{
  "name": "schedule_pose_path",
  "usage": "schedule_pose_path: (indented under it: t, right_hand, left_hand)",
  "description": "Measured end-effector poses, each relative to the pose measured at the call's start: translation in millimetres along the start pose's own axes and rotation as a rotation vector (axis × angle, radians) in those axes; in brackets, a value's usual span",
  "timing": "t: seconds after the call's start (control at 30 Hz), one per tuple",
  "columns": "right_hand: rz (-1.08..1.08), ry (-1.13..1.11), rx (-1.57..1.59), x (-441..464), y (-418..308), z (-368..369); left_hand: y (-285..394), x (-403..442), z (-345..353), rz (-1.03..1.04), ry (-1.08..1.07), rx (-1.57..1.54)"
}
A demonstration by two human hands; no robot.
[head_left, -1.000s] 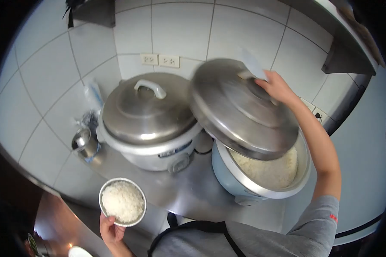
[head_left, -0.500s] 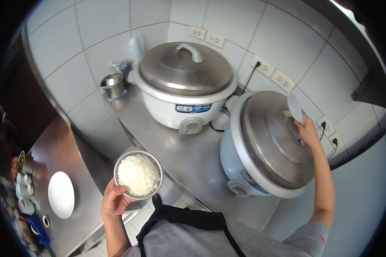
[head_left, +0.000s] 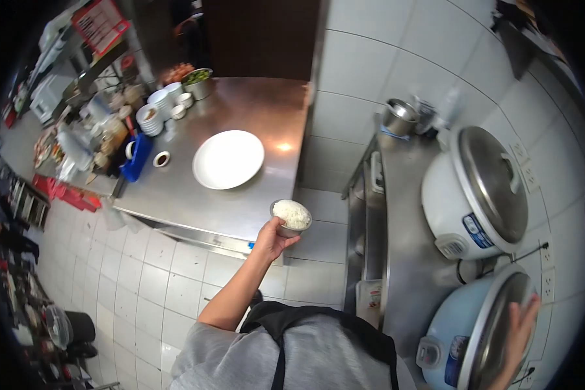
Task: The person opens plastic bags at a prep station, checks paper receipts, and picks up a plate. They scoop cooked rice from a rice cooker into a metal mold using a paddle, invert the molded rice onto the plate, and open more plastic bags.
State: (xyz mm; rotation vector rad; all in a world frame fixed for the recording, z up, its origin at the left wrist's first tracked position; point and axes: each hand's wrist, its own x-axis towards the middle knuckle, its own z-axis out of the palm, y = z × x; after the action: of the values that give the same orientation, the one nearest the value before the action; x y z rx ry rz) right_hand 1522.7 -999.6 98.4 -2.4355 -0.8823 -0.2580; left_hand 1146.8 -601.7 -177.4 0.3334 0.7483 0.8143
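Observation:
My left hand (head_left: 272, 242) is closed on a small metal bowl (head_left: 295, 230) of white rice (head_left: 292, 213), its thumb over the rim. The bowl is held up near the front right corner of the steel counter, close to a large white plate (head_left: 229, 159). At the lower right my right hand (head_left: 519, 331) is over the metal lid (head_left: 498, 344) of a pale blue rice cooker (head_left: 455, 315), its fingers apart and nothing visible in them. Whether it touches the lid I cannot tell.
A white rice cooker (head_left: 458, 201) stands beside the blue one on a steel table (head_left: 406, 253), with a metal pot (head_left: 400, 117) behind. Stacked cups (head_left: 151, 120), a small dish of dark sauce (head_left: 161, 159) and a blue holder (head_left: 136, 158) crowd the left counter.
My view has swung left toward the counter. The rice bowl has moved over toward the plate in my left hand. The white rice paddle no longer shows in my right hand, whose fingers have opened.

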Motion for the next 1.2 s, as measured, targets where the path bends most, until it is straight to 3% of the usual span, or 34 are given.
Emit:
schedule_pose_path:
  t: [0.03, 0.13, 0.17, 0.2, 0.23, 0.33, 0.47, 0.57, 0.6, 0.73, 0.83, 1.03, 1.2]
  right_hand:
    - [-0.007, -0.224, 0.23, -10, -51, 26]
    - [-0.193, -0.68, 0.214, -20, -94, 133]
    - [-0.471, -0.677, 0.254, -28, -128, 162]
    - [-0.369, -0.893, 0.354, -31, -160, 188]
    - [-0.458, -0.89, 0.557, -39, -171, 236]
    - [-0.452, -0.931, 0.48, -60, -255, 306]
    - [-0.348, -0.988, 0.533, -97, -333, 384]
    - [-0.467, -0.827, 0.636, -132, -331, 484]
    - [-0.52, -0.771, 0.657, -141, -340, 486]
    - [-0.389, -0.88, 0.204, -156, -352, 456]
    - [-0.413, -0.874, 0.107, -161, -352, 457]
    - [-0.605, -0.876, -0.236, -137, -388, 426]
    - [-0.694, -0.815, -0.18, -132, -403, 419]
  left_hand:
    - [4, 8, -20, 0.059, 0.058, 0.008]
    - [15, 22, -63, 0.174, 0.245, 0.105]
    - [20, 22, -71, 0.186, 0.324, 0.193]
    - [22, 26, -83, 0.194, 0.4, 0.282]
    - [18, 58, -136, 0.233, 0.333, 0.598]
    - [51, -6, -103, 0.204, 0.535, 1.439]
    - [80, -5, -145, 0.579, 0.108, 1.712]
    - [103, 15, -147, 0.583, -0.22, 1.649]
    - [106, 22, -146, 0.589, -0.318, 1.599]
    - [112, 38, -138, 0.64, -0.357, 1.618]
    - [109, 44, -145, 0.644, -0.325, 1.625]
    - [110, 42, -145, 0.683, -0.318, 1.585]
    - [108, 44, -146, 0.671, -0.307, 1.601]
